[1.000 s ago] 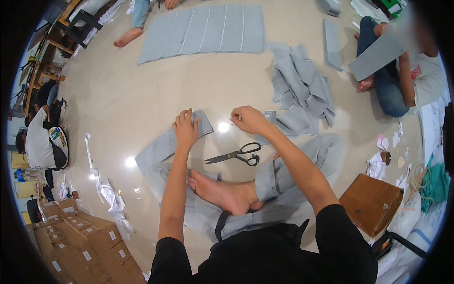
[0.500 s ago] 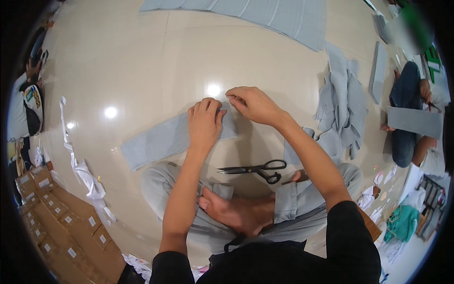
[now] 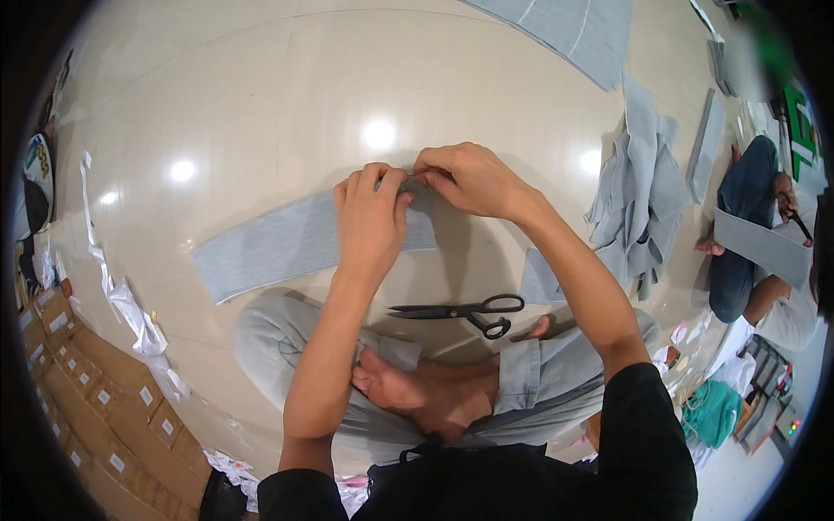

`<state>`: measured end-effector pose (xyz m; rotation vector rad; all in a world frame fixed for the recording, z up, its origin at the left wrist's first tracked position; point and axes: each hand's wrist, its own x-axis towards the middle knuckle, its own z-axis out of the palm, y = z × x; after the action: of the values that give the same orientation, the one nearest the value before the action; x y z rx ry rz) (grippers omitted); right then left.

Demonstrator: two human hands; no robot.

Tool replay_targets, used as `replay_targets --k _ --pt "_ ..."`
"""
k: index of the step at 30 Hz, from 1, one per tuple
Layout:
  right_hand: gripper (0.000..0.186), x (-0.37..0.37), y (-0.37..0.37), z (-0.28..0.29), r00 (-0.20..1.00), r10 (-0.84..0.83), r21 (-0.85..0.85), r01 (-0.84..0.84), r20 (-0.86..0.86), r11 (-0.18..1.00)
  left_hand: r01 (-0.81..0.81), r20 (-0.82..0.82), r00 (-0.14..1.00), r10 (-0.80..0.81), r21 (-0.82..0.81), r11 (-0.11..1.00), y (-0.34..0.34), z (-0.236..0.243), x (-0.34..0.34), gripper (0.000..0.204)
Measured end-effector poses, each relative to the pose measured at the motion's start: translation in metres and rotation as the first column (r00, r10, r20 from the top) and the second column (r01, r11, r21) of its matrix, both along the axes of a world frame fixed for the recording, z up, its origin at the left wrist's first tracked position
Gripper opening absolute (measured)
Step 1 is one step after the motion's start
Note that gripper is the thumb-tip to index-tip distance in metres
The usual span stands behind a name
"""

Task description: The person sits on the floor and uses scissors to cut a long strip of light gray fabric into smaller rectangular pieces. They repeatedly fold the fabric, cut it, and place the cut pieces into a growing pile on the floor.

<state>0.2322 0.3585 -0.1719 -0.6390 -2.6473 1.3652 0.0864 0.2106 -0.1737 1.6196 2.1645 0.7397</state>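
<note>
A long grey strip of knit fabric [image 3: 269,243] lies on the floor in front of my crossed legs. My left hand [image 3: 369,213] is closed on its far right part, fingers curled over the edge and thumb bent in. Just right of it, my right hand [image 3: 465,178] pinches at the same corner, its fingertips almost meeting those of the left. Whatever is in that pinch is too small to make out. Closer to me rests a pair of black scissors [image 3: 460,310], blades pointing left, touched by neither hand.
Right of my arm is a heap of grey fabric pieces [image 3: 638,191], with a large grey sheet [image 3: 565,35] beyond. Another person, at far right, holds a grey strip [image 3: 764,247] and scissors. Cardboard boxes [image 3: 113,417] stand at lower left, near a white crumpled strip [image 3: 135,317].
My right hand has come closer to the left and its fingers have closed into a pinch. The whole view has shifted slightly; the scissors stay on the floor.
</note>
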Motion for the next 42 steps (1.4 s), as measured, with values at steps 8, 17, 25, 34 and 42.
replay_targets --k 8,17,25,34,42 --pt "0.012 0.004 0.001 -0.008 0.981 -0.179 -0.104 0.171 -0.077 0.98 0.005 0.005 1.0 -0.005 -0.015 1.0 0.001 0.004 0.003 0.019" --pt "0.023 0.003 0.001 -0.004 0.97 -0.24 -0.018 0.24 0.036 0.971 0.014 0.008 1.0 -0.013 -0.038 0.999 0.001 0.006 0.002 0.02" --pt "0.021 0.058 0.007 0.028 0.789 -0.577 -0.014 0.587 -0.212 0.809 0.025 -0.103 0.995 -0.016 0.089 0.996 0.002 0.012 0.014 0.028" --pt "0.031 0.224 -0.083 0.043 0.869 -0.243 0.309 0.111 0.431 0.945 0.17 -0.137 0.976 -0.169 -0.002 0.985 -0.011 0.016 0.034 0.027" --pt "0.025 0.236 -0.068 0.129 0.839 -0.485 -0.074 0.483 -0.246 0.872 0.283 0.337 0.906 -0.257 -0.03 0.959 -0.044 0.067 0.067 0.037"
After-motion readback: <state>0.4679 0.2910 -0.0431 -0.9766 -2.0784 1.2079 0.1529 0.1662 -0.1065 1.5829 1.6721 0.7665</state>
